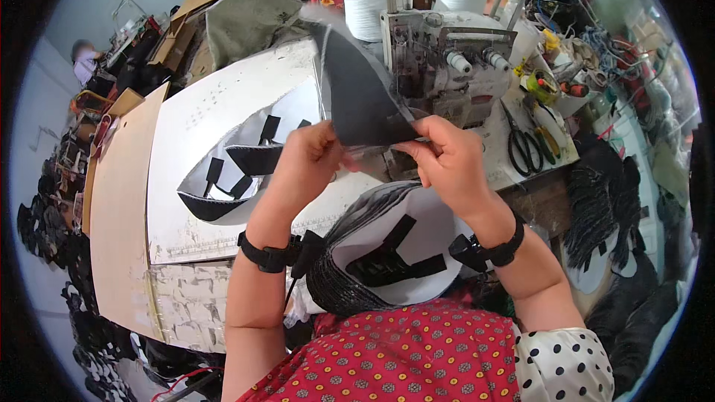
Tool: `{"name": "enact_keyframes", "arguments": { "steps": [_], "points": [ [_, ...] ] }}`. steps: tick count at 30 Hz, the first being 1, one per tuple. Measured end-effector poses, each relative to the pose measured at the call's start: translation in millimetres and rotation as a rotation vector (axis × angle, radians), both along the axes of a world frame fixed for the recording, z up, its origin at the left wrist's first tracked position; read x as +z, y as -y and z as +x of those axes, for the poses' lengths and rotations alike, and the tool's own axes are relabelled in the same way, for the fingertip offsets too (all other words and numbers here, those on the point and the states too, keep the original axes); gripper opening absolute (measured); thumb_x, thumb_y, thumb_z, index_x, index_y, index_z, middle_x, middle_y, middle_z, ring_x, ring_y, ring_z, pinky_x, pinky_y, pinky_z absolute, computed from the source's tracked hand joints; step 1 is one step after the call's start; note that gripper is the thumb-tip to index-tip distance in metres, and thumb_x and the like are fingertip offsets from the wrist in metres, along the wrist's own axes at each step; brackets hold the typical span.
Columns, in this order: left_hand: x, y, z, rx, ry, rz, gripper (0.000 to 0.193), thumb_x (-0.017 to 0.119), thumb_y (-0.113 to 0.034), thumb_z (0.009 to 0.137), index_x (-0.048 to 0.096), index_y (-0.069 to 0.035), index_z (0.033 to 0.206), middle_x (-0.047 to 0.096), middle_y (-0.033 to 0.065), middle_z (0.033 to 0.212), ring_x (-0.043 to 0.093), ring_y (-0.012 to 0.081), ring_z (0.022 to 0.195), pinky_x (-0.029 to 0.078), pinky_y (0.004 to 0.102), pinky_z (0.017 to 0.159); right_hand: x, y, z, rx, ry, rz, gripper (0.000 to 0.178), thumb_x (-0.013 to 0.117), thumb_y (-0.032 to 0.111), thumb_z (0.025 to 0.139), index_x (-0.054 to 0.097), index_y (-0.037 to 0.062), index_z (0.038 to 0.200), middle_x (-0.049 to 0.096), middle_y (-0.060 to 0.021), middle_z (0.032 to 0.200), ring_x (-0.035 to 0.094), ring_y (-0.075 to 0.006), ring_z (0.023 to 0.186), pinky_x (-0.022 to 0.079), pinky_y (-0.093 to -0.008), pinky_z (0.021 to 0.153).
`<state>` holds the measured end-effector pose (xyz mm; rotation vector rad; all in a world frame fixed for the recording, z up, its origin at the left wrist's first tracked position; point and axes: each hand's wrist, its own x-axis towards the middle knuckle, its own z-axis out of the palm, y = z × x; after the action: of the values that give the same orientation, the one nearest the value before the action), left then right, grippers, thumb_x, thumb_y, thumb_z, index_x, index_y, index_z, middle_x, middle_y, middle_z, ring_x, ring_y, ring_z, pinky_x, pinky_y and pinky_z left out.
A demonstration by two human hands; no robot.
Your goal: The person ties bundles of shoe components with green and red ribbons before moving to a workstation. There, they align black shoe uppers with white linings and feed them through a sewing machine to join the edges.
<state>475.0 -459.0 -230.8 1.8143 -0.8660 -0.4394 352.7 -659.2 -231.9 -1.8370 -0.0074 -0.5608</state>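
Between my hands, a black fabric piece (357, 89) with a pale edge is held up in front of the sewing machine (454, 59). My left hand (307, 158) is closed on its lower left corner. At the lower right corner, the thumb and fingers of my right hand (449, 155) pinch it. The top end of the piece is smeared by motion. Below my hands, a thick stack of white-faced pieces (439, 231) with black edges rests against my lap. Several curved black-and-white pieces (212, 207) lie on the white table (194, 115) to the left.
Two large white thread cones (378, 4) stand behind the machine. Black-handled scissors (523, 150) and a yellow-handled tool (550, 145) lie at the table's right. Black pieces (599, 193) hang beyond that edge. A grey cloth (249, 22) covers something at the back left. A person (85, 63) is far left.
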Motion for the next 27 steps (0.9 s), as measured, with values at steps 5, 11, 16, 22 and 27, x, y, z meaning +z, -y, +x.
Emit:
{"name": "enact_keyframes", "arguments": {
  "steps": [5, 11, 16, 22, 27],
  "points": [
    [5, 21, 5, 0.400, 0.823, -0.029, 0.041, 0.070, 0.010, 0.076, 0.054, 0.001, 0.113, 0.066, 0.0097, 0.098, 0.067, 0.0215, 0.089, 0.052, 0.0325, 0.083, -11, -2, 14, -0.088, 0.088, -0.192, 0.004, 0.068, -0.001, 0.093, 0.065, -0.0015, 0.091, 0.058, -0.0004, 0.063, 0.048, -0.0032, 0.047, 0.035, -0.0250, 0.042],
    [0, 39, 17, 0.195, 0.257, -0.107, 0.067, 0.076, 0.015, 0.068, 0.046, -0.007, 0.124, 0.056, 0.0069, 0.116, 0.061, 0.0168, 0.093, 0.051, 0.0287, 0.081, -27, 5, 21, -0.014, -0.110, 0.243, 0.019, 0.072, 0.001, 0.088, 0.067, -0.0007, 0.106, 0.071, -0.0127, 0.080, 0.069, -0.0156, 0.071, 0.052, -0.0283, 0.061],
    [-24, 30, 32, -0.023, 0.113, -0.273, 0.039, 0.074, 0.010, 0.074, 0.060, -0.001, 0.109, 0.061, 0.0041, 0.108, 0.057, 0.0113, 0.079, 0.050, 0.0267, 0.072, -28, 12, -9, 0.048, 0.121, -0.147, 0.026, 0.067, -0.007, 0.086, 0.068, 0.0004, 0.111, 0.075, -0.0097, 0.100, 0.071, -0.0159, 0.085, 0.056, -0.0287, 0.071],
    [-35, 10, 43, 0.171, -0.374, -0.500, 0.027, 0.047, -0.027, 0.098, 0.061, -0.005, 0.090, 0.066, 0.0086, 0.113, 0.059, 0.0177, 0.104, 0.045, 0.0292, 0.092, -42, 19, -20, 0.046, 0.086, -0.217, 0.020, 0.062, -0.011, 0.087, 0.068, 0.0006, 0.102, 0.074, -0.0130, 0.108, 0.069, -0.0191, 0.080, 0.054, -0.0271, 0.068],
    [-35, 19, 56, 0.264, -0.474, -0.681, 0.025, 0.052, -0.029, 0.106, 0.064, -0.008, 0.099, 0.065, -0.0006, 0.102, 0.055, 0.0098, 0.091, 0.043, 0.0294, 0.087, -51, 14, -3, -0.041, 0.166, -0.289, 0.013, 0.066, -0.006, 0.089, 0.069, 0.0004, 0.100, 0.075, -0.0102, 0.109, 0.063, -0.0135, 0.066, 0.050, -0.0250, 0.058]
  ]
}}
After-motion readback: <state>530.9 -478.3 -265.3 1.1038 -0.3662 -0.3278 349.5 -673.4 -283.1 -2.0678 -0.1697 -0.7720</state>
